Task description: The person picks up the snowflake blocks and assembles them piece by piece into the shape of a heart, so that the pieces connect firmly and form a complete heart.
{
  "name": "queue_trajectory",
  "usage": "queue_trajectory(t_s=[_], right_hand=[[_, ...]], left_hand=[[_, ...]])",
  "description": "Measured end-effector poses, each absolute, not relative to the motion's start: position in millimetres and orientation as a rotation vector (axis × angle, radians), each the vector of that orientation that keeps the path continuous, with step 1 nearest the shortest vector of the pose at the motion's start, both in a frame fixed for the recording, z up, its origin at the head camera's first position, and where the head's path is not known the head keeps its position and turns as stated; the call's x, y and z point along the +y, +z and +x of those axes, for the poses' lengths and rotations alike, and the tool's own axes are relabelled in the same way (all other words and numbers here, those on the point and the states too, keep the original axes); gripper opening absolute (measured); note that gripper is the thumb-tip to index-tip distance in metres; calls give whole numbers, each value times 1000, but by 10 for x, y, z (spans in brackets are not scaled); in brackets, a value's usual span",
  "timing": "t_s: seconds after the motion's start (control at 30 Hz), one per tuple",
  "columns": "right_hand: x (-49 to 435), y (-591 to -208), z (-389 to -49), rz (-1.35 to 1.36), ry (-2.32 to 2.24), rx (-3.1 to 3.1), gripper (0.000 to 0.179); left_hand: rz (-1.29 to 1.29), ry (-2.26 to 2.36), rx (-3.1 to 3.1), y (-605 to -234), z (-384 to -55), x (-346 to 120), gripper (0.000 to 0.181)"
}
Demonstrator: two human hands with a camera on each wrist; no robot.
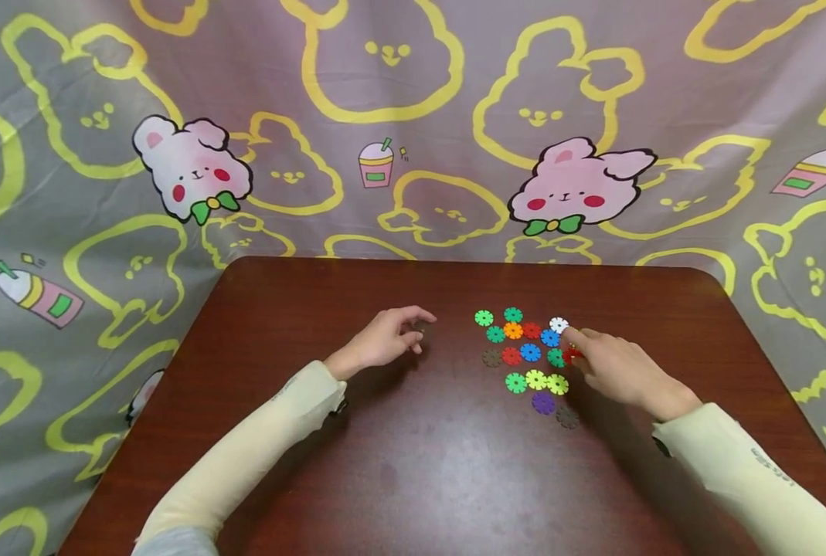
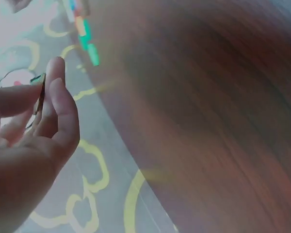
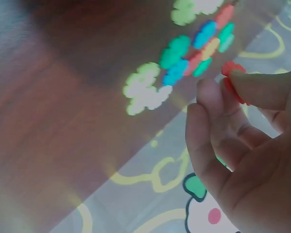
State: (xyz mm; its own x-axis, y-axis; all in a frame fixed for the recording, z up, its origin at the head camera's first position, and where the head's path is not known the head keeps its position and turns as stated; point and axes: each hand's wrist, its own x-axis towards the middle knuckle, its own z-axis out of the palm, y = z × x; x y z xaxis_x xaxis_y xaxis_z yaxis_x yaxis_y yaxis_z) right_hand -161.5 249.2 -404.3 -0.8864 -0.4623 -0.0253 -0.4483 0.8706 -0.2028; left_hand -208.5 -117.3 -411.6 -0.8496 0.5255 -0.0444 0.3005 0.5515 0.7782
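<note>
I am pinching a red disc [image 3: 228,70] in my right hand [image 1: 621,371], at the right side of the other discs [image 1: 530,352]. My left hand [image 1: 385,337] is pinching a thin dark piece [image 2: 40,99], well left of them. I think I am picking up pieces, one per hand. The next move, I guess, is calling for a firm pinch and a lift up, without bumping the rest. The table's [image 1: 385,448] far edge is running behind the discs, by the cloth [image 1: 440,147]. Open wood is lying between my hands and on the near side.
</note>
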Motion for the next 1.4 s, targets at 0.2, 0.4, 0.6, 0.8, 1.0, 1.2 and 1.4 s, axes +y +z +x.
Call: queue_trajectory(t_s=[0.2, 0.4, 0.6, 0.8, 1.0, 1.2, 1.4], right_hand=[[2430, -3908, -1650, -762, -386, 3007, 46], [2273, -3804, -1698, -891, -599, 3124, 31], [2053, -3678, -1728, -998, -927, 3151, 29], [1792, -3657, -1699, -1074, -1278, 3047, 22], [1541, -3660, -1663, -1082, -1471, 2982, 21], [1332, -3688, -1634, -1015, -1628, 2935, 17], [1226, -3721, -1619, -991, -1709, 2926, 20]], left_hand=[[492, 1584, 2312, -3983, -2079, -1199, 39], [411, 1709, 2228, -3824, -2016, -1212, 40], [402, 1798, 2156, -3713, -1945, -1201, 38], [402, 1812, 2217, -3682, -1871, -1150, 33], [272, 1854, 2180, -3674, -1843, -1093, 20], [118, 2030, 2016, -3645, -1810, -1060, 23], [106, 2096, 1969, -3627, -1783, -1035, 24]])
